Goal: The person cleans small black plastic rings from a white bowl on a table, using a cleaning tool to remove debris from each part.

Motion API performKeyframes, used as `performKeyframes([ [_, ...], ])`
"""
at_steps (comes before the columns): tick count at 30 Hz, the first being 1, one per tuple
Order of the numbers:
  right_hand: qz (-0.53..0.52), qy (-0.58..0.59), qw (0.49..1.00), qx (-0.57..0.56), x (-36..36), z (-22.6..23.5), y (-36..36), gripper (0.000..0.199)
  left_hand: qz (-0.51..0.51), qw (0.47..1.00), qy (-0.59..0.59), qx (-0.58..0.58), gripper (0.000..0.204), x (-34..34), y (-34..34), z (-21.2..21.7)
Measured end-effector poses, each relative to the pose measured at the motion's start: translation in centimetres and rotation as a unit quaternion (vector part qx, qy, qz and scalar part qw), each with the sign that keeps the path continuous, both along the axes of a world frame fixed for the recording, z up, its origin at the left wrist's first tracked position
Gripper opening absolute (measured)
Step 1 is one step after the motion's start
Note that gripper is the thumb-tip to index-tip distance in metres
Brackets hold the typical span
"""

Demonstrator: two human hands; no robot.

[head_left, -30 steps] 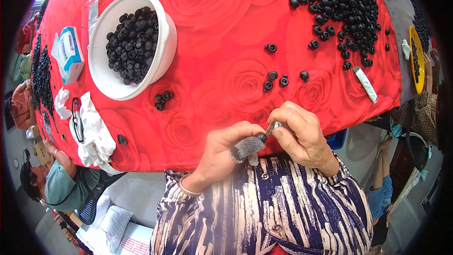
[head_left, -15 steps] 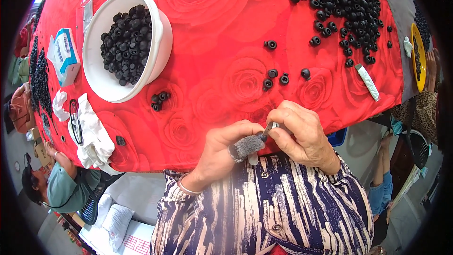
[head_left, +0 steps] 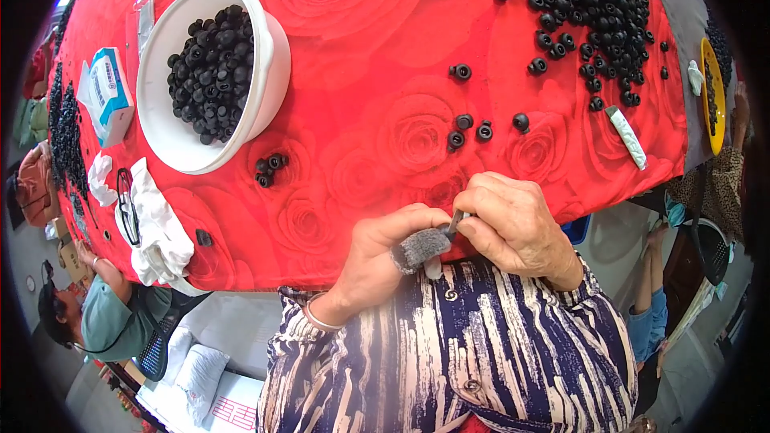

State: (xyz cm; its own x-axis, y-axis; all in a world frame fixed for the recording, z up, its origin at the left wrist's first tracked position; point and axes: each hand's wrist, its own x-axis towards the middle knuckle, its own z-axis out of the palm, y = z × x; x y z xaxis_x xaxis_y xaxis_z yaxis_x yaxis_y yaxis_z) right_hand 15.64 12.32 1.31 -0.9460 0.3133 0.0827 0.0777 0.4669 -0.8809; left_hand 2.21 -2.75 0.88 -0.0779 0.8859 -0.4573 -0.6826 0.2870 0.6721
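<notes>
Both my hands meet just over the table's near edge. My left hand [head_left: 370, 250] is closed in a pinch, a grey knitted finger cover [head_left: 421, 249] on one finger. At its fingertips is a small dark piece [head_left: 450, 232], mostly hidden, apparently a black part like those on the table. My right hand [head_left: 513, 224] pinches a small, thin metal blade-like tool [head_left: 456, 220] against that piece; its shape is largely covered by my fingers. Several loose black round parts [head_left: 484, 131] with open rings lie beyond my hands.
A white bowl [head_left: 277, 72] of black parts stands left on the red rose-patterned tablecloth [head_left: 361, 136]. A large pile of parts [head_left: 605, 16] lies far right, near a white packet [head_left: 626, 138]. A tissue box [head_left: 111, 96], white cloth [head_left: 156, 232] and glasses [head_left: 128, 207] lie left. Other people sit around.
My hands stay together in almost the same place. The metal tool has tilted slightly at my right fingertips. The whole view has shifted a little.
</notes>
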Motion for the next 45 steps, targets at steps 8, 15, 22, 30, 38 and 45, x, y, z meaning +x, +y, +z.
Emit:
performKeyframes([
  [8,-0.004,0.055,0.993,-0.103,0.7,0.0,0.1,0.016,0.052,0.998,-0.005,-0.023,0.019,0.1,0.4,-0.2],
  [15,-0.068,0.061,0.996,-0.013,0.3,0.5,-0.1,0.027,0.054,0.998,-0.014,-0.020,0.020,0.3,0.4,-0.1],
  [22,-0.046,0.146,0.988,0.007,-0.2,-0.4,-1.1,0.027,0.071,0.996,-0.052,-0.025,0.023,0.9,-0.3,-0.2],
  [30,-0.058,0.243,0.963,0.103,-0.6,-0.2,-1.8,0.023,0.056,0.968,-0.244,0.014,0.028,1.3,-0.5,-2.1],
  [38,-0.094,0.263,0.951,0.136,0.0,0.2,-1.9,0.018,0.105,0.992,0.067,0.030,0.021,-1.8,-1.4,2.2],
  [45,-0.216,0.164,0.954,0.128,1.1,-1.4,-0.3,0.015,0.291,0.723,0.626,-0.019,0.027,-11.9,-0.2,5.3],
])
